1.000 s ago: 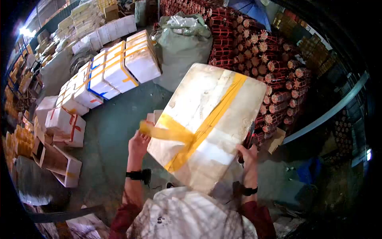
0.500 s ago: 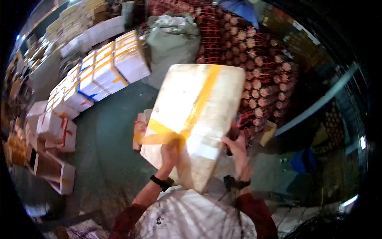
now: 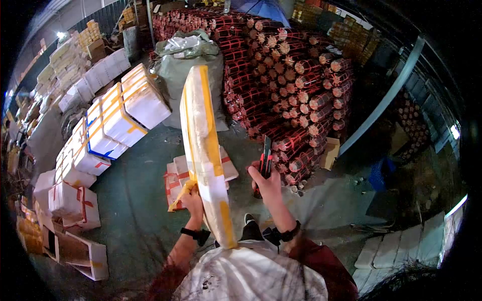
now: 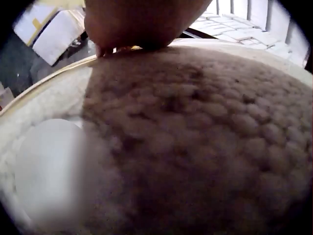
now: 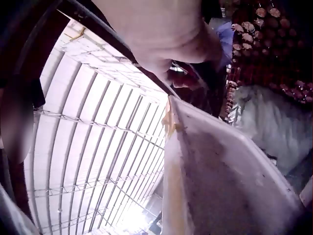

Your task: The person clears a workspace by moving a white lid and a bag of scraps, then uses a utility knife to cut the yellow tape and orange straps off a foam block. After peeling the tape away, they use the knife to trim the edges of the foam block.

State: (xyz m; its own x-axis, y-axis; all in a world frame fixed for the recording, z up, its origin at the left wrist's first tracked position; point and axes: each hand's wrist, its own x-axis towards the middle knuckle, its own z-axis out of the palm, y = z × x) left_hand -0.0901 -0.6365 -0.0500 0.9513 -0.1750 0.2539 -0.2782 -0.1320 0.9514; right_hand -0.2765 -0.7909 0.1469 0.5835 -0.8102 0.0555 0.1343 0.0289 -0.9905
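Observation:
A white foam lid (image 3: 203,130) with yellow tape stands on edge in front of the body in the head view. At its left edge the left hand (image 3: 193,203) grips it, with a loose strip of yellow tape (image 3: 182,194) by the fingers. The right hand (image 3: 269,188), apart from the lid, holds a red and black box cutter (image 3: 266,156) pointing up. In the left wrist view the lid's bumpy foam face (image 4: 195,127) fills most of the picture below the left hand (image 4: 142,22). The right wrist view has the right hand (image 5: 161,34) above the lid's edge.
Taped white foam boxes (image 3: 113,120) stand in a row at the left. Behind the lid, smaller boxes with red tape (image 3: 173,175) lie on the floor. A large sack (image 3: 193,65) and stacked red-netted bundles (image 3: 301,90) stand further back.
The lid has turned from its broad face to nearly edge-on and moved left. The right hand has come away from it, box cutter now in plain view. The left hand has shifted to the lid's left edge.

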